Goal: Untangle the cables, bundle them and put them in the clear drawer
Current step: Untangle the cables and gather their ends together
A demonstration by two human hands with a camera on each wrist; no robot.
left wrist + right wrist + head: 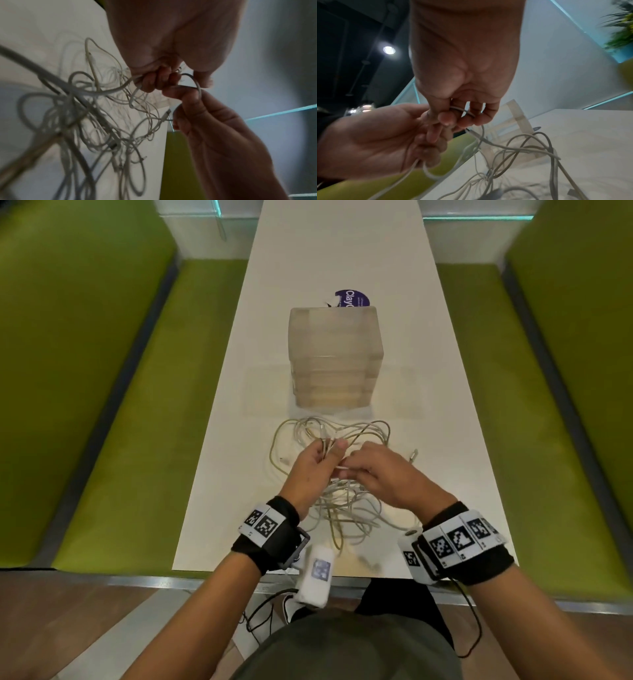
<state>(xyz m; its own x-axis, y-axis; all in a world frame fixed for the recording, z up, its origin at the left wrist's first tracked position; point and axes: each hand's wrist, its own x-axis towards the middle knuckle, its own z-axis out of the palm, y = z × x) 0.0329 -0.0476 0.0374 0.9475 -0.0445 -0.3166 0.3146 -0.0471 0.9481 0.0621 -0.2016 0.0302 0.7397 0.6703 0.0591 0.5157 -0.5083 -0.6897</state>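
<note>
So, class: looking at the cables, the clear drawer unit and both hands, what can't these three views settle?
- Cables: the count; overlapping loops, blurred wrist views.
- Clear drawer unit: contents; frosted walls in the head view.
- Left hand and right hand: the same strand or not; fingers cover it.

Cables [337,501]: off-white plastic sheathing, smooth, slightly glossy; under both hands. Drawer unit [335,356]: translucent frosted plastic, beyond the hands. Desk [428,440]: white, smooth, matt. Wrist bands [270,534]: black cloth. Benches [144,412]: green, matt upholstery.
</note>
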